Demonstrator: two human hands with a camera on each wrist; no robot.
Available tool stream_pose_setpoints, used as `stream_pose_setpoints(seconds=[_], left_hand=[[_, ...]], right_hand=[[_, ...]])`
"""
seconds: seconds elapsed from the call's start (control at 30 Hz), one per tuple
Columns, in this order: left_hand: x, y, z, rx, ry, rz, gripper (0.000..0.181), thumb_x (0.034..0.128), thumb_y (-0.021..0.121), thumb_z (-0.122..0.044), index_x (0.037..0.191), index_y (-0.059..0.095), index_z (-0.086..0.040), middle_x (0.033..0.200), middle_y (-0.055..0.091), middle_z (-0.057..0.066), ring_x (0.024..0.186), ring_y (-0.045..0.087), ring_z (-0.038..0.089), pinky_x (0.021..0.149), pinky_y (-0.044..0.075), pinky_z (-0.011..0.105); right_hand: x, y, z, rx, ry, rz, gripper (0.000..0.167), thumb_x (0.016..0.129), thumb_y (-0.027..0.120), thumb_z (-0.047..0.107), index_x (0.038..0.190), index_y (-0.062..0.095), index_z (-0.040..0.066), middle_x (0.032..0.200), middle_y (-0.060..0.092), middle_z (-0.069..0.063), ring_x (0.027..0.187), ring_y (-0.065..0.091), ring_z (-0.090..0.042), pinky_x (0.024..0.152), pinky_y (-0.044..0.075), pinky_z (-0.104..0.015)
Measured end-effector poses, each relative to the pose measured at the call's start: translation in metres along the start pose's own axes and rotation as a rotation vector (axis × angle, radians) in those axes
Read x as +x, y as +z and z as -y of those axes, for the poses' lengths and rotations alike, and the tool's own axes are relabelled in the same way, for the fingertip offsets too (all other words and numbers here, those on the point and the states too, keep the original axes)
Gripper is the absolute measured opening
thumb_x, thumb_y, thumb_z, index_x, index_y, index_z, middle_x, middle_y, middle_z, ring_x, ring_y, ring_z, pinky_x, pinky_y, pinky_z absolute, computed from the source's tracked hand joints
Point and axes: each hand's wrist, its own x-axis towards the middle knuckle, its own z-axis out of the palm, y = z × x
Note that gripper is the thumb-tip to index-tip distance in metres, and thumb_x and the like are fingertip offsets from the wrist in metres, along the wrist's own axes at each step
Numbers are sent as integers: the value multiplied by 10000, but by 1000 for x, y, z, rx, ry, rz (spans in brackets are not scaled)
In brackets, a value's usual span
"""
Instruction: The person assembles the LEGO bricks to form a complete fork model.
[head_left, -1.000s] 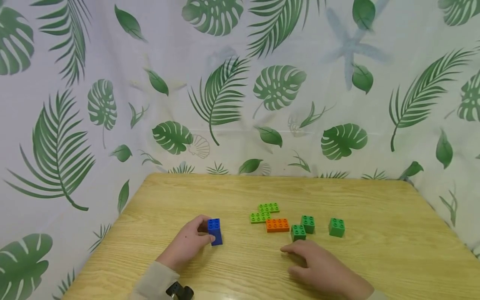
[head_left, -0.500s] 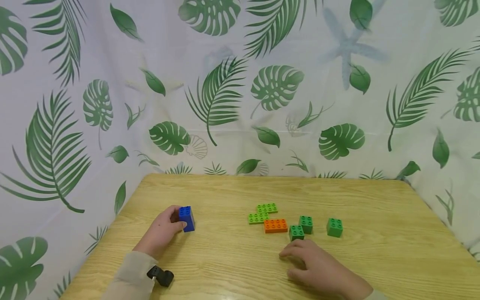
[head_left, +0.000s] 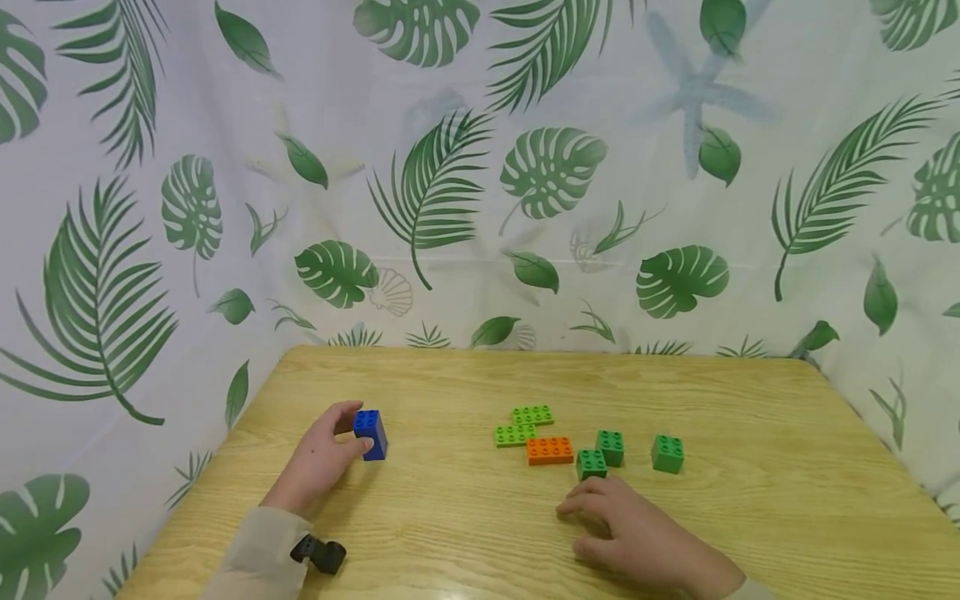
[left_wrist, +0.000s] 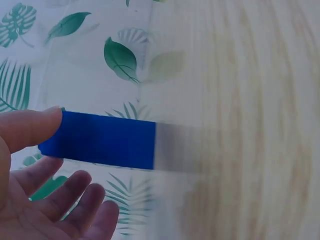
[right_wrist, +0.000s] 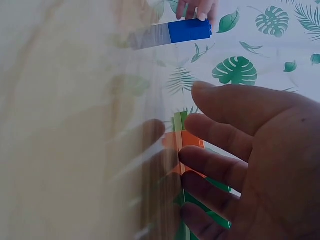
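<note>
My left hand (head_left: 321,460) pinches a tall blue brick block (head_left: 375,444) near its top, between thumb and forefinger. Upright, the block stands on the table at the left, its studs facing up; the left wrist view shows its blue side (left_wrist: 107,140) meeting its reflection. The other left fingers hang loosely curled beside it. At the right, my right hand (head_left: 637,533) rests low over the table, holding nothing, with its fingers loosely bent. Its fingertips lie just in front of a green brick (head_left: 592,463), and whether they touch it cannot be told.
Left of that green brick lies an orange brick (head_left: 550,451). Behind it are two flat light-green bricks (head_left: 514,435). Another green brick (head_left: 611,447) stands close behind the first, and one more green brick (head_left: 667,453) stands apart to the right. A leaf-print curtain (head_left: 450,308) borders the wooden table (head_left: 450,533).
My left hand has carried the blue block leftward and a little farther back, mostly during the first half second. My right hand and the other bricks have stayed in place.
</note>
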Motion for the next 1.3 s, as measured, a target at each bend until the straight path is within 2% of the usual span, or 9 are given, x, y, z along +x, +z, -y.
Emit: stream_pose_setpoints(seconds=[0.23,0.4,0.53,0.6,0.7,0.9,1.07,1.17,1.3], left_hand=[[-11,-2,-25,92,105,-96,671,958,689,-201,1544,376,-108,1537,360,168,1409,342,380,1090,356,575],[-23,0,-44,136,216,-163,614,964,691,-187,1512,430,-99,1522,383,155,1403,344,384,1077,343,611],[-32,9,-58,147,318,-183,553,965,698,-179,1472,487,-117,1481,444,125,1375,400,351,1051,384,599],[-35,18,-64,141,350,-155,530,971,699,-200,1462,504,-145,1453,473,93,1325,455,326,1014,429,574],[-35,32,-71,135,374,-78,507,981,692,-225,1456,521,-176,1430,503,42,1282,497,276,985,463,524],[-24,66,-80,207,365,110,510,996,666,-282,1472,514,-183,1472,489,26,1345,465,266,1030,437,510],[-9,92,-82,253,345,263,501,1010,643,-274,1479,512,-158,1503,465,54,1395,418,281,1088,379,521],[1,105,-83,260,329,313,493,1010,644,-258,1473,521,-144,1497,474,53,1390,427,271,1098,373,504],[12,118,-86,295,332,326,488,1006,649,-260,1465,531,-146,1482,495,37,1388,435,246,1114,362,467]], right_hand=[[0,-1,5,5,8,-4,393,944,672,518,1285,665,322,1341,530,82,1241,501,-233,980,458,-524],[4,0,14,47,17,3,451,964,660,485,1351,643,253,1393,544,26,1295,495,-282,1011,427,-574],[13,4,23,73,16,15,502,979,637,486,1416,600,241,1434,533,16,1322,489,-282,1031,414,-576],[18,6,27,78,9,16,523,985,632,480,1442,577,231,1453,519,-5,1330,485,-291,1032,412,-580],[25,10,33,91,12,6,556,988,635,466,1477,541,219,1491,484,-44,1353,462,-312,1044,395,-592],[44,16,42,140,41,-17,603,987,654,420,1519,487,189,1541,438,-86,1411,393,-361,1081,333,-625],[61,18,43,163,90,-64,632,995,656,370,1538,444,126,1547,438,-90,1429,381,-329,1110,318,-585],[66,17,44,137,127,-139,620,992,668,320,1524,455,84,1524,467,-106,1415,403,-326,1113,330,-560],[71,14,39,88,199,-217,596,986,678,289,1506,480,74,1512,477,-138,1411,402,-356,1114,320,-573]])
